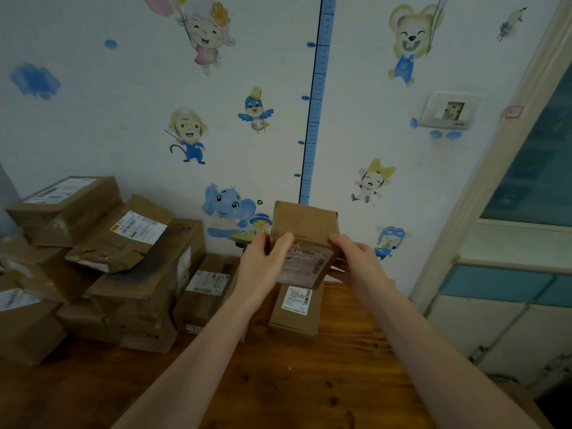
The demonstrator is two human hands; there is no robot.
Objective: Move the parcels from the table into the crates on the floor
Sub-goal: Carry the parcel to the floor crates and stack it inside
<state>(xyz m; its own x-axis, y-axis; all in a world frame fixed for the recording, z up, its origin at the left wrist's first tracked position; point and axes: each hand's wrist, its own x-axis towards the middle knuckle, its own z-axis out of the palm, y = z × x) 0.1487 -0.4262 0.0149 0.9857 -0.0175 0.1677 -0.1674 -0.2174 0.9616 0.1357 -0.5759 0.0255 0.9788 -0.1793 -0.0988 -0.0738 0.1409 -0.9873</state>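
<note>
While the left hand (266,258) and the right hand (356,258) clasp the small parcel (305,226) from either side, fingers curled round its edges, it hangs clear above the desk (309,382) — no crate is in view. The carry would go best with an even squeeze and a level hold, since the glossy tape over its label looks slippery and the brown cardboard looks soft and creased. Other parcels (123,274), blocky and dented, lie heaped on the desk's left half.
</note>
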